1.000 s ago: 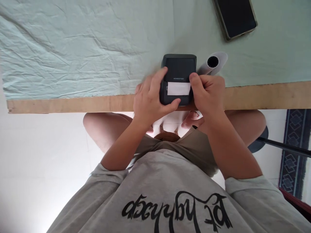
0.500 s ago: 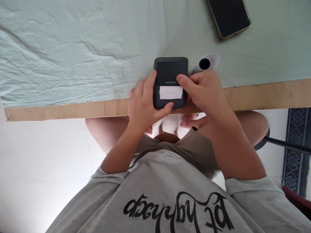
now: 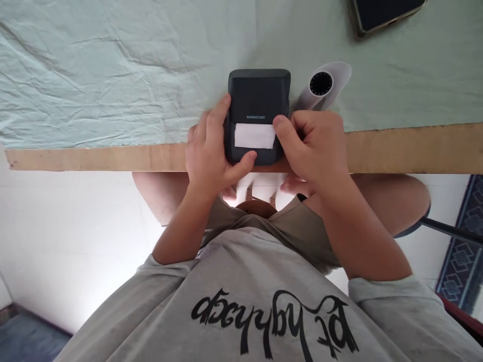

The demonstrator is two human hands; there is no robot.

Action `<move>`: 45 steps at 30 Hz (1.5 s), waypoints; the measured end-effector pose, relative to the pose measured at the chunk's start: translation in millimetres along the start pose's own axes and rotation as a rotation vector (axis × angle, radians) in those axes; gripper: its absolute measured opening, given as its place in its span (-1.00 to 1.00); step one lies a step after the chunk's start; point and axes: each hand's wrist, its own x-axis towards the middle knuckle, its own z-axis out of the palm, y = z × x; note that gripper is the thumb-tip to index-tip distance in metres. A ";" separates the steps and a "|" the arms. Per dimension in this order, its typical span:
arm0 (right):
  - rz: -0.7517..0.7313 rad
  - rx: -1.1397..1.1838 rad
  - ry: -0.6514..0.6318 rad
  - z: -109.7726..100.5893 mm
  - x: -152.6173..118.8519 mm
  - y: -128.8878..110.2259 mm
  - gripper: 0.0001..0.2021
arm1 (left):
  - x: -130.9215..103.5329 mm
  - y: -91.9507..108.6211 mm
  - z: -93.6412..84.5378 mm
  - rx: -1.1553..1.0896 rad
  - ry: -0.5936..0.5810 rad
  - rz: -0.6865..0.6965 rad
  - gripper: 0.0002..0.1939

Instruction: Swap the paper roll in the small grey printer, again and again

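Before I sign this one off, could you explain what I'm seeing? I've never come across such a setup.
No robot: these are one person's bare hands, and every picture comes from the camera worn on their head. The left hand holds a dark NIIMBOT device at the table's edge. The right hand's thumb touches near a white strip on it; whether it pinches the strip is unclear. On the pale green cloth lie a white roll and a phone-like object.

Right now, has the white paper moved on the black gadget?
No, the white paper still sits just below the lettering on the black gadget.
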 end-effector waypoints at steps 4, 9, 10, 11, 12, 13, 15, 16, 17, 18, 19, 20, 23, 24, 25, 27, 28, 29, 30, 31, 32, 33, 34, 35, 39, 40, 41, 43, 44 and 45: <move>-0.027 -0.140 0.101 1.1 -5.4 1.1 -0.52 | -0.4 -0.4 0.6 -0.001 0.014 0.005 -0.03; -0.036 -0.192 0.035 -1.3 -6.3 0.8 -0.56 | -0.7 2.3 0.3 0.017 0.010 -0.038 0.00; -0.037 -0.201 0.026 -1.5 -6.6 0.5 -0.56 | -0.7 2.5 0.5 0.014 0.017 -0.036 0.00; -0.044 -0.206 0.021 -1.6 -7.0 0.2 -0.56 | -0.7 2.3 0.7 0.007 0.028 -0.030 0.00; -0.056 -0.207 0.022 -1.5 -7.4 0.1 -0.56 | -0.7 1.7 1.2 -0.001 0.039 -0.018 -0.01; -0.073 -0.203 0.030 -1.4 -7.8 0.2 -0.57 | -0.7 0.9 1.8 -0.003 0.054 -0.001 -0.02; -0.093 -0.181 0.038 -1.3 -8.4 0.8 -0.57 | -0.6 -1.3 3.3 0.013 0.077 0.037 -0.04; -0.097 -0.162 0.036 -1.3 -8.5 1.3 -0.58 | -0.6 -2.3 4.0 0.026 0.084 0.050 -0.06; -0.099 -0.140 0.031 -1.5 -8.5 1.7 -0.59 | -0.7 -3.2 4.7 0.036 0.087 0.054 -0.07; -0.099 -0.115 0.025 -1.7 -8.5 2.2 -0.60 | -0.8 -3.8 5.2 0.041 0.087 0.051 -0.08; -0.097 -0.090 0.017 -2.1 -8.6 2.6 -0.61 | -1.0 -4.0 5.6 0.040 0.085 0.044 -0.08; -0.092 -0.065 0.008 -2.7 -8.8 3.1 -0.63 | -1.3 -4.0 5.8 0.037 0.083 0.038 -0.08; -0.070 0.003 -0.004 -5.5 -10.4 4.8 -0.71 | -1.9 -2.6 5.7 0.040 0.074 0.020 -0.07; -0.063 0.030 -0.006 -6.8 -11.2 5.5 -0.74 | -2.0 -2.1 5.6 0.042 0.074 0.013 -0.07; -0.054 0.070 -0.011 -8.2 -12.0 6.2 -0.76 | -1.9 -1.9 5.4 0.043 0.075 0.009 -0.09; -0.032 0.169 -0.029 -11.0 -13.3 7.4 -0.80 | -1.5 -2.9 5.2 0.044 0.077 0.011 -0.11; -0.018 0.216 -0.040 -12.2 -13.7 7.8 -0.80 | -1.2 -4.3 5.2 0.045 0.079 0.015 -0.11; 0.001 0.250 -0.049 -13.0 -13.9 7.9 -0.80 | -0.9 -6.2 5.4 0.043 0.079 0.018 -0.09; 0.027 0.261 -0.054 -13.5 -13.9 7.7 -0.80 | -0.6 -8.3 5.6 0.038 0.076 0.011 -0.07; 0.055 0.252 -0.058 -13.5 -13.8 7.4 -0.81 | -0.4 -10.3 5.9 0.029 0.073 0.003 -0.03; 0.084 0.231 -0.062 -13.1 -13.5 6.9 -0.82 | -0.2 -11.9 6.1 0.016 0.069 0.001 0.00; 0.108 0.208 -0.064 -12.3 -13.1 6.3 -0.83 | -0.2 -12.7 6.2 0.002 0.067 0.002 0.03; 0.126 0.185 -0.064 -11.2 -12.7 5.8 -0.85 | -0.2 -12.6 6.1 -0.008 0.066 0.007 0.04; 0.136 0.166 -0.056 -9.8 -12.3 5.2 -0.86 | -0.3 -11.4 5.7 -0.015 0.060 0.019 0.03; 0.127 0.138 0.009 -3.4 -10.2 1.9 -0.89 | -0.9 -1.1 1.4 -0.045 0.033 -0.010 -0.10; 0.126 0.140 0.024 -2.2 -9.6 0.7 -0.89 | -1.0 1.1 0.1 -0.041 0.020 -0.021 -0.10; 0.125 0.144 0.036 -1.2 -8.9 -0.4 -0.89 | -0.9 2.6 -1.0 -0.034 0.007 -0.024 -0.09; 0.122 0.156 0.053 0.0 -7.6 -2.5 -0.89 | -0.5 3.4 -2.5 -0.013 -0.008 -0.011 -0.09; 0.119 0.163 0.056 0.2 -7.3 -3.3 -0.88 | -0.2 3.0 -2.9 -0.005 -0.008 0.002 -0.09; 0.114 0.170 0.056 0.4 -7.1 -4.0 -0.88 | 0.0 2.2 -3.0 -0.004 -0.005 0.012 -0.10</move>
